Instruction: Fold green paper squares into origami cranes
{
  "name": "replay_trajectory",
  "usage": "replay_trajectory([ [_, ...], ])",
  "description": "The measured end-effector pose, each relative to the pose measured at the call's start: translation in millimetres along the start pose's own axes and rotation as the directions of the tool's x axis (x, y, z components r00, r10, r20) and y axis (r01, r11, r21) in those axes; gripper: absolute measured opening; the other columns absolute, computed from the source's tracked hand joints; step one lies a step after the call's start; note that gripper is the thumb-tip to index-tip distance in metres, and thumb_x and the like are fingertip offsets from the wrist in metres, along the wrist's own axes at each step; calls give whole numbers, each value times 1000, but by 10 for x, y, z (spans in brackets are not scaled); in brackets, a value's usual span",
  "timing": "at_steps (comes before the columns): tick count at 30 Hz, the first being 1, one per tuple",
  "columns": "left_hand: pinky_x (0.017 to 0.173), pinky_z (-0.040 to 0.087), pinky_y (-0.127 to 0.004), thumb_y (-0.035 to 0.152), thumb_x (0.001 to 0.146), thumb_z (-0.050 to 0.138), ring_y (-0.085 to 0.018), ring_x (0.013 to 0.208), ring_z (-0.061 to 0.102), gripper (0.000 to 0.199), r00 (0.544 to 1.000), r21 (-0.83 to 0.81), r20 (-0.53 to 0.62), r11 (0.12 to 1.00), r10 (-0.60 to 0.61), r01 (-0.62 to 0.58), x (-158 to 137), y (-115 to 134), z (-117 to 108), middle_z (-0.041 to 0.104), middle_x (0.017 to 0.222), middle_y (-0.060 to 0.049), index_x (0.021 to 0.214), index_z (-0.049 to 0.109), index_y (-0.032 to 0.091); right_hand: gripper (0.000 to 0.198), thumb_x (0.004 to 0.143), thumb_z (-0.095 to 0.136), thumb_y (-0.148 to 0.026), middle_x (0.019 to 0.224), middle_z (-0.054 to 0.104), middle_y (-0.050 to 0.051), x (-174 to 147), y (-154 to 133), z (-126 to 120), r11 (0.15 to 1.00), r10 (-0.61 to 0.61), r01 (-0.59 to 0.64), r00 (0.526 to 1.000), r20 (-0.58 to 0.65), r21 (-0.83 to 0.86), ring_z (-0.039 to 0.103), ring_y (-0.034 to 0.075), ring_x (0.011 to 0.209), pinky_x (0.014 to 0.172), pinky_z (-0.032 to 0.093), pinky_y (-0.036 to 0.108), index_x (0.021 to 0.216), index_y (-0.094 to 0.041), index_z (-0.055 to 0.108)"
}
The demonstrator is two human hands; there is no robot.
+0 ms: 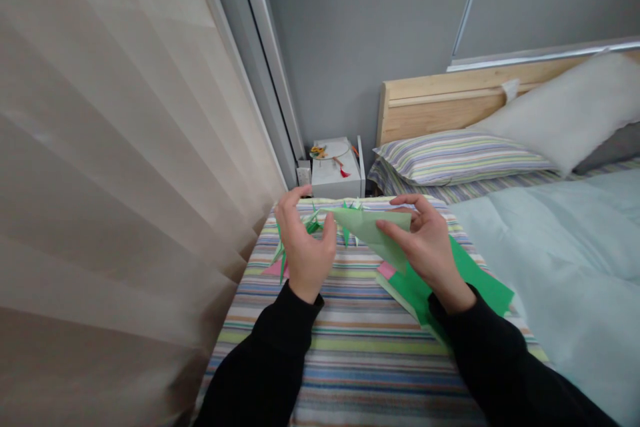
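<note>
A pale green folded sheet of paper [373, 227] is held up above the striped cloth. My right hand [425, 243] pinches its right end, thumb in front and fingers behind. Near the paper's pointed left tip is my left hand [307, 247], its thumb and fingers apart in a curve; whether the thumb touches the tip I cannot tell. Behind the hands lie several folded green paper pieces [346, 233], partly hidden. A pink paper piece [275, 268] shows beside my left hand. Flat green paper sheets [480, 280] lie under my right forearm, with a pink corner [387, 270] showing.
The striped cloth [350, 347] covers the surface before me. A pleated curtain [125, 180] hangs at the left. On the right are a bed with a pale blue cover [565, 240] and a striped pillow [465, 157]. A white bedside cabinet [330, 177] stands at the back.
</note>
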State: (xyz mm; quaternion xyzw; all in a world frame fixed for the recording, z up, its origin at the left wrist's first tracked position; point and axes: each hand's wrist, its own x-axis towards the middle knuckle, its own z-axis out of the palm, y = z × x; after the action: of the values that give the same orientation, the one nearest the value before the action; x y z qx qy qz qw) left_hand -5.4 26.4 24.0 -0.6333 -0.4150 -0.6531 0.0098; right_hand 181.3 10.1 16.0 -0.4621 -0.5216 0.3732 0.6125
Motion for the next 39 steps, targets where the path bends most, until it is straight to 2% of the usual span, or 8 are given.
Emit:
replay_trajectory([
  [1, 111, 40, -53, 11, 80, 71, -30, 129, 54, 48, 989, 80, -8, 986, 147, -146, -11, 25, -7, 64, 126, -9, 124, 57, 24, 38, 75, 82, -32, 81, 74, 0, -6, -1, 2, 1000, -7, 7, 1000, -10, -6, 67, 21, 67, 59, 50, 32, 106, -27, 60],
  [3, 111, 42, -53, 7, 82, 68, -30, 130, 55, 45, 924, 82, 99, 922, 370, -378, -46, 76, 0, 68, 124, -8, 121, 59, 26, 37, 77, 81, -34, 81, 74, 1, -30, -6, 23, 998, -56, 56, 998, 0, -23, 69, 23, 69, 63, 52, 34, 106, -28, 59],
  [5, 105, 49, -49, 4, 86, 63, -27, 122, 62, 42, 859, -27, 239, 888, 452, -459, -89, 112, 29, 72, 118, -7, 121, 58, 26, 34, 79, 81, -33, 84, 76, 1, -64, -10, 55, 991, -125, 125, 992, 18, -52, 71, 24, 75, 72, 54, 38, 105, -28, 59],
  [7, 102, 52, -46, 4, 91, 58, -26, 120, 64, 38, 846, -98, 316, 902, 429, -421, -133, 122, 65, 72, 121, -9, 123, 58, 24, 30, 82, 78, -32, 85, 77, 1, -97, -8, 83, 980, -174, 177, 984, 30, -96, 72, 24, 77, 76, 53, 39, 104, -28, 57],
  [11, 95, 56, -38, 7, 97, 50, -21, 111, 68, 31, 866, -132, 370, 942, 336, -310, -188, 102, 105, 71, 116, -10, 123, 59, 21, 24, 87, 74, -33, 81, 77, 0, -125, 12, 100, 948, -240, 242, 970, 36, -209, 72, 24, 72, 71, 51, 37, 101, -29, 55],
  [16, 87, 57, -33, 11, 100, 50, -19, 97, 69, 20, 934, -50, 284, 977, 215, -209, -170, 98, 100, 71, 100, -6, 109, 64, 22, 26, 84, 78, -34, 79, 77, 0, -86, 16, 94, 884, -305, 280, 952, -8, -375, 74, 25, 76, 72, 51, 37, 101, -27, 59],
  [26, 91, 57, -35, 10, 95, 57, -20, 105, 69, 25, 940, -46, 284, 982, 191, -185, -171, 106, 111, 72, 109, -7, 116, 62, 22, 6, 90, 71, -28, 84, 79, 2, -63, 38, 91, 906, -306, 293, 952, 3, -307, 77, 24, 79, 73, 57, 35, 94, -26, 68],
  [39, 87, 61, -34, 12, 91, 67, -19, 92, 76, 20, 963, -149, 267, 989, 45, -5, -146, 135, 110, 80, 101, -6, 105, 78, 21, 12, 95, 67, -27, 90, 81, 4, -109, 45, 77, 773, -485, 444, 874, 30, -452, 74, 22, 75, 73, 56, 37, 100, -27, 78],
])
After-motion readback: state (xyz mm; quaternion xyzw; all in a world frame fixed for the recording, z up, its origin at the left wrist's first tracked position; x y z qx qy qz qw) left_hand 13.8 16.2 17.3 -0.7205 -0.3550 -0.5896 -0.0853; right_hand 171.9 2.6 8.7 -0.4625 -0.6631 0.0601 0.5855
